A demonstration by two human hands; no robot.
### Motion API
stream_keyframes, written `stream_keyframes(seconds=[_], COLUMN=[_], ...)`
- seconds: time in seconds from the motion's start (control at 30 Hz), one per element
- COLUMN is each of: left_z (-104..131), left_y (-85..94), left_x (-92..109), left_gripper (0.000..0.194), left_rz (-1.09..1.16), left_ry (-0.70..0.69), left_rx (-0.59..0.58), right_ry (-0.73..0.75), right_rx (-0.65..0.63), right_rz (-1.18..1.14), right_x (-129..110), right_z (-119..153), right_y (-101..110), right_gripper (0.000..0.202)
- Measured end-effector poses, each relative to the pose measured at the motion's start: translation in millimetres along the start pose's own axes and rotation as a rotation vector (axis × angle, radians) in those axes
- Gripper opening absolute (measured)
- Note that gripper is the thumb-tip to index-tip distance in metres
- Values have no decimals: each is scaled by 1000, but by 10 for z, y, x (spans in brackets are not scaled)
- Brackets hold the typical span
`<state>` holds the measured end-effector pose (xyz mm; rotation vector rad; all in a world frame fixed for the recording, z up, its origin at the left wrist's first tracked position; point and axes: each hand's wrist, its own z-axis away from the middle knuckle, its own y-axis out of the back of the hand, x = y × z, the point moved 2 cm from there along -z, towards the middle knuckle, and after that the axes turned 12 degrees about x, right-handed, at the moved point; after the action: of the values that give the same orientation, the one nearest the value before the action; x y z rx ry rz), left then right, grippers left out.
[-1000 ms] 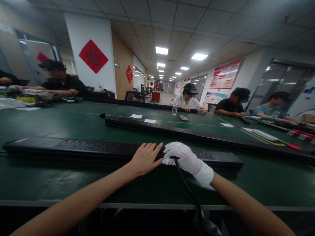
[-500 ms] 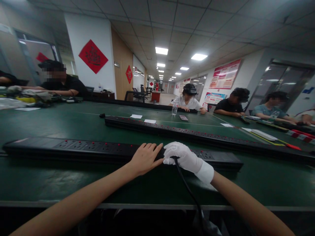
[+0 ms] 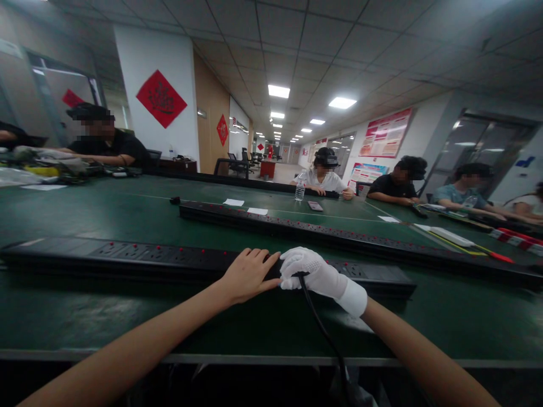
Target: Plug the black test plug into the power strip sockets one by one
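Observation:
A long black power strip (image 3: 156,257) with red dots along its sockets lies across the near part of the table. My left hand (image 3: 246,274), bare, rests flat on top of it with the fingers spread and the thumb towards the front side. Just to its right, my right hand (image 3: 305,271) in a white dotted glove is closed on a black plug at the strip. Most of the plug is hidden by the glove. Its black cable (image 3: 321,325) runs down from the palm and over the table's front edge.
A second long power strip (image 3: 271,226) lies farther back. Beyond it are white paper slips (image 3: 257,211), a phone (image 3: 315,206) and a water bottle (image 3: 300,187). Several people sit around the green table (image 3: 85,319). A white strip (image 3: 452,236) lies at the right.
Both hands keep their place on the strip, the right one still closed on the plug. The view has shifted slightly, so the near strip appears a little farther left.

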<state>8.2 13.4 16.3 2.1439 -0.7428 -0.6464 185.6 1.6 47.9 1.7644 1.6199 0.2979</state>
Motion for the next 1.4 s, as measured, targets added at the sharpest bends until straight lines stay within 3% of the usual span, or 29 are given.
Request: stream_keyframes(seconds=[0.5,0.77,1.0,1.4], left_z=[-7,-5,-6,-7], left_y=[21,20,7,20], left_x=[5,0,24,45], left_gripper=[81,82,77,68], left_rz=[49,38,42,50], left_ry=[-4,4,21,73], left_rx=[-39,-50,-20,1], right_ry=[9,40,-2,5], right_rx=[-50,22,-86,74], right_rz=[143,128,283,315], right_x=[-28,-13,-155,-100], right_z=[27,55,4,68], right_y=[9,-28,14,-73], right_gripper=[28,34,35,29])
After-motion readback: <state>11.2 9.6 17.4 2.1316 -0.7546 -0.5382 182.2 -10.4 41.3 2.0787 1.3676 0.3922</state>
